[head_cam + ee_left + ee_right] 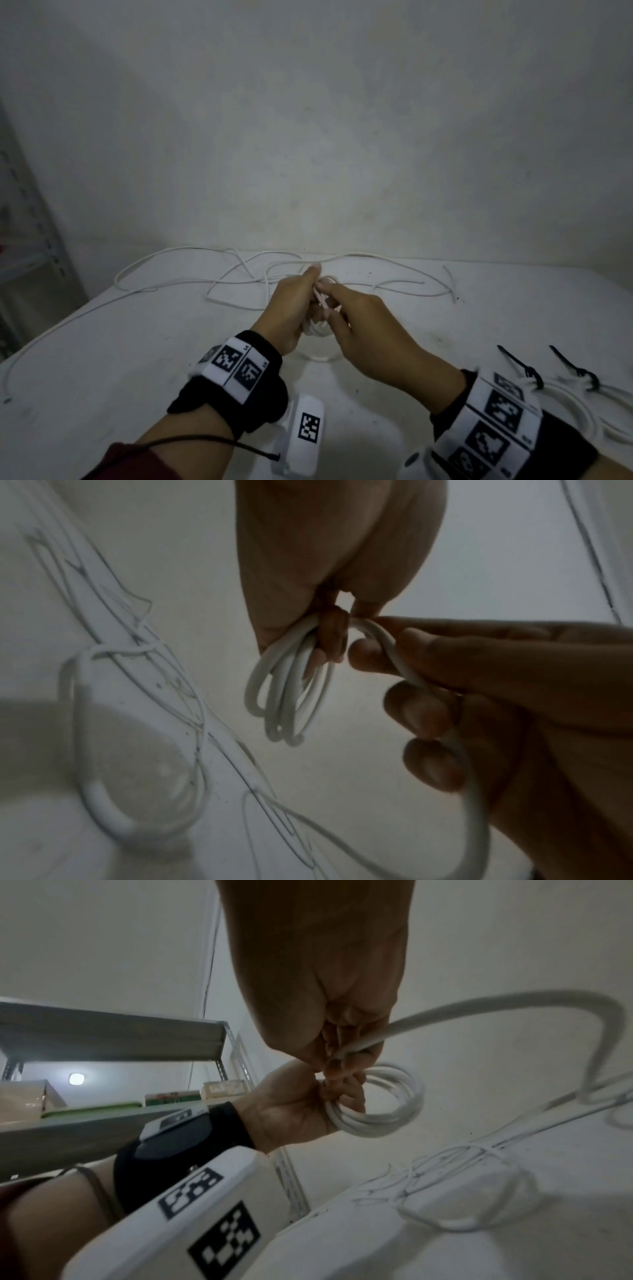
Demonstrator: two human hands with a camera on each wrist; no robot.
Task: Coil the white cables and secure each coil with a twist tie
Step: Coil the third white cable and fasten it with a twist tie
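Observation:
Above the white table [154,359], my left hand [310,294] grips a small coil of white cable [318,330] of several loops. The loops hang below its fingers in the left wrist view [287,696]. My right hand [330,310] meets it from the right, fingers curled round the free strand [390,647] that leads into the coil. In the right wrist view that strand [445,1015] arches away to the right and down to the table, while the left hand [301,1110] holds the coil [380,1115]. No twist tie shows on this coil.
Loose white cables [239,281] sprawl across the far half of the table, one long strand [68,322] running to the left edge. Two white coils [568,407] bound with black ties [529,371] lie at the right front. A metal shelf [30,240] stands left.

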